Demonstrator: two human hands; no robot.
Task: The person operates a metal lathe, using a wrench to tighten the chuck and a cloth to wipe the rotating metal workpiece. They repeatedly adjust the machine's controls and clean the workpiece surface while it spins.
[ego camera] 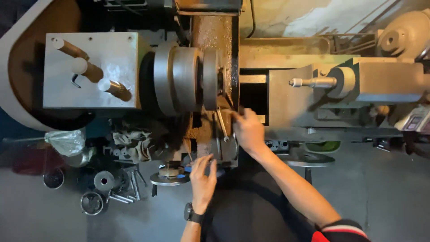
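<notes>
- The right hand point(248, 131) reaches to the lathe carriage point(215, 134), fingers curled near a wrench point(221, 125); whether it grips anything cannot be told.
- The wrench lies just below the chuck point(186, 79), long axis nearly vertical in view, its ring end toward the person.
- The left hand point(202, 179), fingers loosely spread, touches a blue-rimmed handwheel point(172, 177) at the carriage front, holding nothing firmly.

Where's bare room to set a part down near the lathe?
Bare floor right of the right hand, below the tailstock. Also bare floor along the bottom left, under the round metal parts. Crowded: rags and parts left of the left hand, and the carriage below the chuck.
</notes>
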